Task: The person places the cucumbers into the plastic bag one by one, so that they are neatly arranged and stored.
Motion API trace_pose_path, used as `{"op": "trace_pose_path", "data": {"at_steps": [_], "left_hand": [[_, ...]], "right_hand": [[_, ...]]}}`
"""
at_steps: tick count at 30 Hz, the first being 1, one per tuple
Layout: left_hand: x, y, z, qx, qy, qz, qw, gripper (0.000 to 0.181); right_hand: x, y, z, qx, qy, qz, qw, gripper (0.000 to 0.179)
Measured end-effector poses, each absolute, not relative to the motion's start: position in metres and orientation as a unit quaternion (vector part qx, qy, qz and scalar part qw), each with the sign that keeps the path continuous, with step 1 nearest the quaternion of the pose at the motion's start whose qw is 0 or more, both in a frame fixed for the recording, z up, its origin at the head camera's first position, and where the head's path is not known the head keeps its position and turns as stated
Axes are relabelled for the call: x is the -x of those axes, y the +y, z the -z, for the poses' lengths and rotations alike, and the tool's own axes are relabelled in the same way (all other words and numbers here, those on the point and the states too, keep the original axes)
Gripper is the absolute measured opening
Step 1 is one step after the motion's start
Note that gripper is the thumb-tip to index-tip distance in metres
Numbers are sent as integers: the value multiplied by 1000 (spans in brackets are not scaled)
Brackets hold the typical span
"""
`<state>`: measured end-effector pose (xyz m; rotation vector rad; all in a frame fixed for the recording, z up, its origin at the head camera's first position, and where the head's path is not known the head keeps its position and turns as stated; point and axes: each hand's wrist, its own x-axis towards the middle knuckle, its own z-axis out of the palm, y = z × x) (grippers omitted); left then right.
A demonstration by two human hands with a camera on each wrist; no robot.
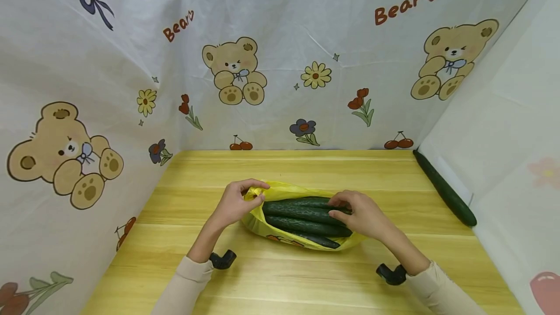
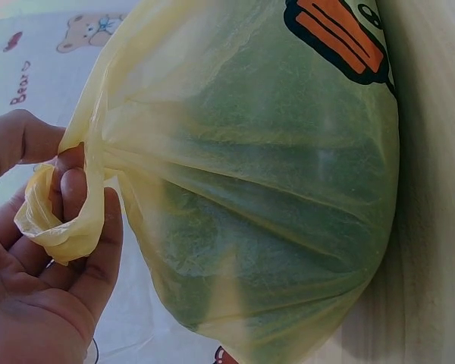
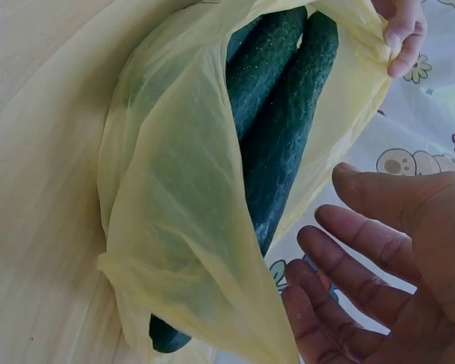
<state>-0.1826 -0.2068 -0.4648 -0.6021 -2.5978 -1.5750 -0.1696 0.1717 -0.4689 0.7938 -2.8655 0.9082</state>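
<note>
A yellow plastic bag (image 1: pixel 255 223) lies on its side on the table, its long mouth spread open. Several dark green cucumbers (image 1: pixel 302 212) lie side by side in it. At the bag's left end my left hand (image 1: pixel 233 204) pinches the gathered handle between thumb and fingers, as the left wrist view shows. My right hand (image 1: pixel 365 215) hovers over the right end of the cucumbers, its fingers loosely bent and apart with nothing between them. In the right wrist view, one cucumber tip (image 3: pixel 167 335) sticks out under the bag's edge.
A single cucumber (image 1: pixel 444 188) lies on the wood-grain table (image 1: pixel 210 169) along the right wall. White sheets printed with bears (image 1: pixel 238 72) and flowers stand behind and at the sides. A black wrist mount (image 1: pixel 223 259) juts from each wrist.
</note>
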Motion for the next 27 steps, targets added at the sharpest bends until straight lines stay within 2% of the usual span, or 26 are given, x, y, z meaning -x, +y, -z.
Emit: {"op": "trace_pose_path", "data": {"at_steps": [8, 22, 27], "left_hand": [[183, -206, 466, 198, -839, 506, 22, 24], [183, -208, 463, 197, -842, 501, 24, 22], [182, -208, 463, 197, -844, 499, 24, 22]], "right_hand": [[170, 200, 462, -232, -923, -304, 50, 22], [171, 296, 470, -123, -939, -313, 79, 27], [168, 333, 479, -82, -954, -267, 104, 36]]}}
